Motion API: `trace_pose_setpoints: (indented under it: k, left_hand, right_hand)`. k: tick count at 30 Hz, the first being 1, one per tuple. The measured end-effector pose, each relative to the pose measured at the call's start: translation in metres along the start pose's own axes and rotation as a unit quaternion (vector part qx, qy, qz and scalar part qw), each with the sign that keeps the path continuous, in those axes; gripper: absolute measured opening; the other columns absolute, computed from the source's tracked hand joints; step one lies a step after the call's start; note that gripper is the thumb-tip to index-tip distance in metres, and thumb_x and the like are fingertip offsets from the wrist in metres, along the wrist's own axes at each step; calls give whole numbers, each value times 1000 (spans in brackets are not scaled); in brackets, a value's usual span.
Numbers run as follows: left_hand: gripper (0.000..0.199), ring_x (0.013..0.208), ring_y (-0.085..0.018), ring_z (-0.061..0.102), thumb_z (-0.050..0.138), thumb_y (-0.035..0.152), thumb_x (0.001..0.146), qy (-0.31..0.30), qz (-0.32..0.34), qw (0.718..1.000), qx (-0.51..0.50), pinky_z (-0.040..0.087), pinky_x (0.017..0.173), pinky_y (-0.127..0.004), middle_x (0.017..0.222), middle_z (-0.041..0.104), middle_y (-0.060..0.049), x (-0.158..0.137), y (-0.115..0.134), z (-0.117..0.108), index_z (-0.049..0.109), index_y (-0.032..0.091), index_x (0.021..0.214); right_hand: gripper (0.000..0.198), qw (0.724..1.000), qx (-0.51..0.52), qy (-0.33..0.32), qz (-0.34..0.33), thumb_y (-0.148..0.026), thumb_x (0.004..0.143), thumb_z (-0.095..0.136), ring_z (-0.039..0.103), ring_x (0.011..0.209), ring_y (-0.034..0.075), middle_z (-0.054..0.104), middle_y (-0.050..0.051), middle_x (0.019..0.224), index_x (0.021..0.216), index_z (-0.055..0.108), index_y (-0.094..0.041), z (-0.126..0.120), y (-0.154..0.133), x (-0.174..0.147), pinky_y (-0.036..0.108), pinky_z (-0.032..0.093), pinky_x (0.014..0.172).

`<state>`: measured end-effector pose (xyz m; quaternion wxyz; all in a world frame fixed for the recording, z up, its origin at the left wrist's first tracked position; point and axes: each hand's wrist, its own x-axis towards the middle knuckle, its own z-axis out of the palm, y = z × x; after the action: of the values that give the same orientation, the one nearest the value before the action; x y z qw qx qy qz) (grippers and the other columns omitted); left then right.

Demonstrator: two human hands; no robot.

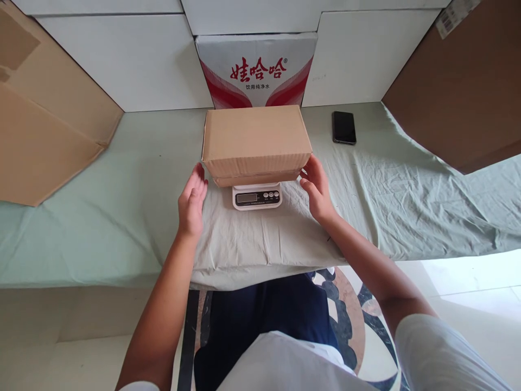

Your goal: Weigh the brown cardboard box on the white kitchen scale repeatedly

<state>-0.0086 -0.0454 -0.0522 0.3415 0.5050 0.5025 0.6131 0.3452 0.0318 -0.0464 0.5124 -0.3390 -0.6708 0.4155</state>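
A closed brown cardboard box [255, 140] rests on a small white digital scale [256, 196], whose display and buttons face me. My left hand [192, 201] hovers open just left of the box's front corner, palm turned inward, a small gap from the cardboard. My right hand [316, 187] is open at the box's right front corner, fingertips at or touching its lower edge. Neither hand grips anything.
The scale stands on a table draped in pale green cloth [122, 217]. A black phone [344, 127] lies at the back right. A white and red printed carton [256, 70] stands behind the box. Large brown cardboard sheets lean at left [44, 119] and right [464, 87].
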Motion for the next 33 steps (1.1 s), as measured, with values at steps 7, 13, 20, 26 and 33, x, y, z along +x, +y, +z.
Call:
trace_pose_setpoints:
  k: [7,13,20,26,33]
  left_hand:
    - [101,186,-37,28,67,95,97,5,-3,1000,-13,29,153,-54,193,47,-10,0,2,1,63,33,177]
    - [108,186,-39,26,63,100,94,-1,-5,1000,10,30,153,-54,193,47,-11,0,3,2,59,34,179]
    - [104,186,-37,29,68,99,92,5,-15,1000,-5,31,153,-53,191,51,-7,-1,5,3,65,37,175]
    - [107,186,-39,29,72,98,91,1,-14,1000,-17,31,153,-55,190,51,-12,-1,9,5,65,32,175]
    - [110,186,-42,27,69,98,93,-14,-12,1000,-7,30,153,-58,193,47,-13,-1,10,6,62,29,178]
  right_hand:
    - [83,1000,11,4,4,-81,98,72,50,177,38,56,2,187,171,49,-48,1,-5,0,70,46,147]
    - [86,1000,-2,0,6,-85,97,71,53,174,38,56,2,186,171,48,-49,1,-4,0,68,49,146]
    - [86,1000,3,3,7,-84,97,72,51,176,38,57,2,186,171,49,-48,1,-4,0,68,48,147]
    - [84,1000,17,7,6,-82,96,74,51,176,39,57,2,186,169,51,-48,2,-6,1,69,48,147]
    - [88,1000,13,11,16,-87,92,75,53,174,39,60,3,184,168,53,-47,2,-4,1,69,49,146]
